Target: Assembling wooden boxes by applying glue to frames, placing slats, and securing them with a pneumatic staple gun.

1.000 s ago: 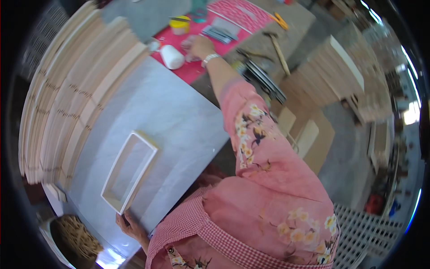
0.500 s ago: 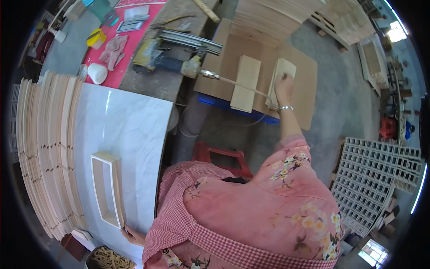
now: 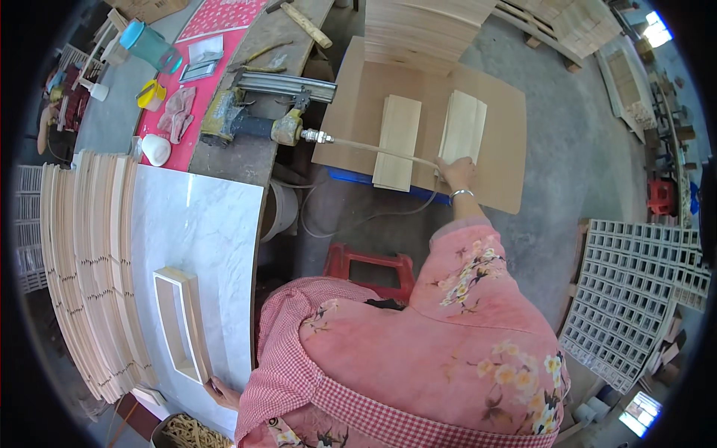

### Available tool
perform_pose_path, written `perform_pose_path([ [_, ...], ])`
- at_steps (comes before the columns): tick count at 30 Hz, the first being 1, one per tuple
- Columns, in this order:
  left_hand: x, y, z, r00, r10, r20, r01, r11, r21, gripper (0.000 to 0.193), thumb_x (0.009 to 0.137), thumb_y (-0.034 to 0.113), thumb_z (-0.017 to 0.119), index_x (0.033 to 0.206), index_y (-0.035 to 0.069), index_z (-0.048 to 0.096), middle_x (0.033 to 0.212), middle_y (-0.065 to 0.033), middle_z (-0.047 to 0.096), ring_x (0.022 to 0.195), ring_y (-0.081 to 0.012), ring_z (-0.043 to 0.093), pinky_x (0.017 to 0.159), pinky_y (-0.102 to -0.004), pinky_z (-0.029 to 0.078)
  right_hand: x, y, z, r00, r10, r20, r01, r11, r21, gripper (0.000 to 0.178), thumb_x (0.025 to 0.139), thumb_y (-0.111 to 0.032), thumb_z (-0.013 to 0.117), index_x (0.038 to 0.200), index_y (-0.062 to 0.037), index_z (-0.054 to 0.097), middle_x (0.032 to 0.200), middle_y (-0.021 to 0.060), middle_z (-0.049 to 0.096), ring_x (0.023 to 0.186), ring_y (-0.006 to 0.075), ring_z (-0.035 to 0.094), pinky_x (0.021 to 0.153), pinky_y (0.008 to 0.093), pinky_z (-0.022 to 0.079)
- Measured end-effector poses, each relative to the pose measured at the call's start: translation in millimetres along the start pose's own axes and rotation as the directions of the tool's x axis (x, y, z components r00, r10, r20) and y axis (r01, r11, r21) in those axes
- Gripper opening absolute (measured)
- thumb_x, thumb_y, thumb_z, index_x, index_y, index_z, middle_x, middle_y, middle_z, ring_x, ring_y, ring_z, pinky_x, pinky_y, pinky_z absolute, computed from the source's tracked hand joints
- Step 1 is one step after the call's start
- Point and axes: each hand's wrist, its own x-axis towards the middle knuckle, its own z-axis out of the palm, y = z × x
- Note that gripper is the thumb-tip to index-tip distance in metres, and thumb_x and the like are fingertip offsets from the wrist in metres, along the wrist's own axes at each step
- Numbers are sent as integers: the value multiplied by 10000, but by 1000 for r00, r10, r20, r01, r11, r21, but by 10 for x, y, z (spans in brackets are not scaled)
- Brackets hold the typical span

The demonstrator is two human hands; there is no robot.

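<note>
My right hand (image 3: 457, 174) is at the near end of the right stack of thin pale wooden boards (image 3: 463, 127), its fingers closed on the edge. A second stack of boards (image 3: 397, 142) lies to its left on the brown cardboard (image 3: 502, 168). My left hand (image 3: 224, 393) is at the near corner of a narrow rectangular wooden frame (image 3: 196, 321). Its fingers are closed against that corner, partly hidden by the frame. The frame lies on the white marbled tabletop (image 3: 213, 224).
Tall rows of wooden strips (image 3: 89, 269) line the table's left side. A nail gun (image 3: 254, 123) lies beyond on the workbench, its air hose crossing the board stacks. Below are a red stool (image 3: 407, 280) and a white bucket (image 3: 282, 211). Latticed stacks (image 3: 627, 299) stand at right.
My right hand has moved from the top of the right board stack toward me, to its near end. My left hand stays at the frame's corner. The view has shifted slightly.
</note>
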Motion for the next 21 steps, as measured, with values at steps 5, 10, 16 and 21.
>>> perform_pose_path([
  [5, 70, -185, 21, 998, 51, 29, -50, 998, -35, 509, 1030, 340, 578, 1382, -27, 552, 1329, -219, 609, 1183, -321, 573, 1013, -379, 442, -132, -7, 13, 994, -63, -88, 63, 998, -12, 795, 769, -579, 749, 1223, 44, 555, 1172, 217, 633, 1105, 375, 628, 968, 447, 509],
  [10, -14, -79, 58, 998, 55, 11, -54, 994, -98, 537, 1024, 358, 589, 1403, -20, 543, 1360, -226, 595, 1225, -341, 566, 1035, -391, 439, -108, 91, 107, 970, -101, -220, 113, 993, 41, 780, 774, -566, 751, 1214, 48, 551, 1174, 216, 625, 1098, 387, 620, 969, 454, 505],
  [16, 16, -178, 3, 998, 53, 46, -48, 994, -94, 576, 1016, 370, 601, 1455, 9, 505, 1433, -225, 540, 1280, -351, 534, 1074, -408, 433, -107, 58, -133, 996, -69, -53, 72, 996, 61, 831, 798, -594, 715, 1257, 77, 544, 1230, 269, 588, 1131, 423, 596, 1003, 483, 472],
  [21, -198, -55, 65, 986, 103, -129, -124, 978, -168, 570, 1013, 348, 605, 1483, 51, 482, 1488, -215, 488, 1343, -343, 490, 1116, -415, 420, -21, 81, -143, 930, -65, -363, 175, 943, 281, 875, 813, -594, 704, 1336, 75, 496, 1236, 274, 586, 1125, 440, 589, 1016, 484, 461],
])
